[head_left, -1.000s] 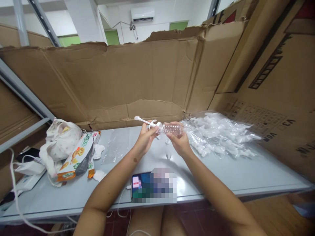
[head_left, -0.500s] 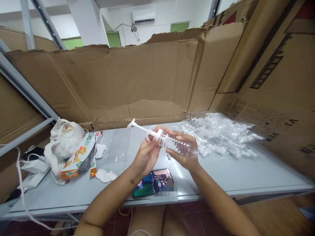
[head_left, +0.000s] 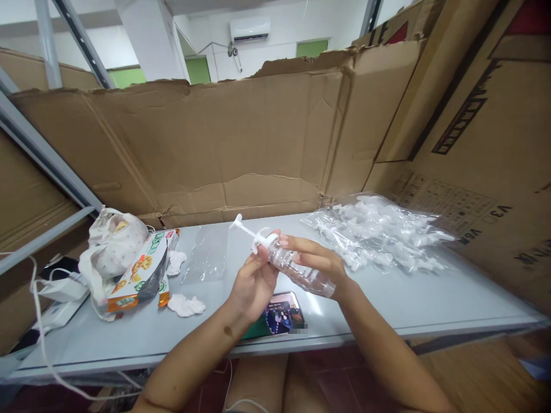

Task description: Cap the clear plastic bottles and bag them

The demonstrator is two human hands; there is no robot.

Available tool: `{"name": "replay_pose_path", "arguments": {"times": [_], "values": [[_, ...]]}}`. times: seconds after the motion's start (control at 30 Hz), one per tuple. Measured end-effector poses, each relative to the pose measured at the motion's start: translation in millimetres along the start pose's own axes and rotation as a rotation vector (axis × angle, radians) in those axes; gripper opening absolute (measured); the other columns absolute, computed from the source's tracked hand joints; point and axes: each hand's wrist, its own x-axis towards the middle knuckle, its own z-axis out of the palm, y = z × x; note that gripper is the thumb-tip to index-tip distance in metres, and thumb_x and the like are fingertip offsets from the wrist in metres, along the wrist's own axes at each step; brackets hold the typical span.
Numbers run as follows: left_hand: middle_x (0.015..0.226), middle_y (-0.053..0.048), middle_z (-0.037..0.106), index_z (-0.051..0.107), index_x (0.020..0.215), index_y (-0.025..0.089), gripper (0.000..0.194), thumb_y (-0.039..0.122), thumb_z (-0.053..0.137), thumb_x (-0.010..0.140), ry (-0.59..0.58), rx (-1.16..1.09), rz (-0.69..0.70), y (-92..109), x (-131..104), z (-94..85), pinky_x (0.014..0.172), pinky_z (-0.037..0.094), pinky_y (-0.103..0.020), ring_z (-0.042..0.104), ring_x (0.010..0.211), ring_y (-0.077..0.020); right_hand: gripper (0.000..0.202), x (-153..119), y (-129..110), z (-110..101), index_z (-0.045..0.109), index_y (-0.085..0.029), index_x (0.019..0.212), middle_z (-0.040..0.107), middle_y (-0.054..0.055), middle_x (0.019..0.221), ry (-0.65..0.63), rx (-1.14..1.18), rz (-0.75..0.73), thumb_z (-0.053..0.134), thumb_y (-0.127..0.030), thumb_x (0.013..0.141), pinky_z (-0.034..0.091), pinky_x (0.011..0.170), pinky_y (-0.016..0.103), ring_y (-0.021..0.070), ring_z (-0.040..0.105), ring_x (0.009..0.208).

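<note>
A large clear plastic syringe [head_left: 297, 271] with a white collar and a white T-shaped plunger is held above the table, its plunger pointing up and to the left. My left hand [head_left: 255, 282] pinches the white collar between thumb and fingers. From the right, my right hand [head_left: 326, 259] curls over the ribbed barrel, its fingertips close to the collar. Below my hands a phone [head_left: 282, 314] with a lit screen lies on the table.
At right lies a clear bag of white plastic parts [head_left: 387, 235]. A flat clear bag [head_left: 205, 255], crumpled tissues [head_left: 186, 306], a snack packet [head_left: 140, 269] and a cloth bag [head_left: 116, 235] are at left. Cardboard [head_left: 241, 137] walls the table's back.
The syringe has tilted further, its barrel end dropping left and down. The plunger rod shows shorter beyond the collar. My right hand's fingers have moved across the barrel towards the collar.
</note>
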Motion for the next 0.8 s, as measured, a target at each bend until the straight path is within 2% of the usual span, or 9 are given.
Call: {"name": "replay_pose_path", "arguments": {"times": [0.13, 0.23, 0.33, 0.43, 0.63, 0.8], "values": [[0.12, -0.003, 0.063, 0.065, 0.11, 0.023, 0.045, 0.04, 0.076, 0.07, -0.067, 0.056, 0.107, -9, -4, 2.7, 0.106, 0.037, -0.034, 0.049, 0.123, -0.0242, 0.06, -10, -7, 16, 0.051, -0.039, 0.113, 0.066, -0.001, 0.117, 0.277, -0.01, 0.093, 0.078, -0.014, 0.066, 0.052, 0.094, 0.05, 0.0255, 0.059, 0.114], [0.126, -0.003, 0.06, 0.066, 0.109, 0.025, 0.044, 0.04, 0.077, 0.069, -0.119, 0.108, 0.181, -15, -7, 1.4, 0.109, 0.034, -0.037, 0.044, 0.129, -0.0258, 0.048, -18, -18, 32, 0.052, -0.034, 0.105, 0.065, 0.001, 0.112, 0.438, 0.069, 0.241, 0.077, -0.017, 0.068, 0.055, 0.086, 0.044, 0.0228, 0.06, 0.109], [0.123, -0.004, 0.062, 0.066, 0.108, 0.026, 0.044, 0.038, 0.079, 0.068, -0.128, 0.12, 0.216, -20, -9, -0.9, 0.109, 0.033, -0.041, 0.043, 0.13, -0.027, 0.042, -25, -26, 44, 0.05, -0.031, 0.103, 0.063, 0.001, 0.113, 0.514, 0.259, 0.328, 0.076, -0.021, 0.072, 0.053, 0.087, 0.037, 0.0188, 0.06, 0.109], [0.123, -0.004, 0.063, 0.066, 0.108, 0.027, 0.045, 0.039, 0.08, 0.066, -0.122, 0.132, 0.225, -24, -9, -1.2, 0.109, 0.033, -0.042, 0.045, 0.129, -0.028, 0.042, -28, -30, 54, 0.048, -0.031, 0.103, 0.062, 0.001, 0.113, 0.599, 0.35, 0.391, 0.077, -0.028, 0.073, 0.05, 0.092, 0.039, 0.0184, 0.059, 0.11], [0.122, -0.007, 0.063, 0.067, 0.108, 0.025, 0.043, 0.039, 0.078, 0.068, -0.182, 0.205, 0.234, -30, -6, -1.5, 0.104, 0.038, -0.043, 0.05, 0.124, -0.0305, 0.045, -32, -38, 74, 0.047, -0.033, 0.103, 0.062, 0.0, 0.113, 0.819, 0.61, 0.619, 0.077, -0.036, 0.069, 0.05, 0.091, 0.041, 0.0204, 0.059, 0.109], [0.129, -0.007, 0.059, 0.066, 0.109, 0.025, 0.045, 0.039, 0.078, 0.068, -0.221, 0.322, 0.292, -29, -4, -9.4, 0.105, 0.038, -0.043, 0.047, 0.126, -0.0314, 0.044, -29, -45, 78, 0.052, -0.036, 0.102, 0.065, -0.002, 0.11, 0.857, 0.844, 0.766, 0.076, -0.046, 0.067, 0.049, 0.092, 0.042, 0.021, 0.061, 0.104]]}}
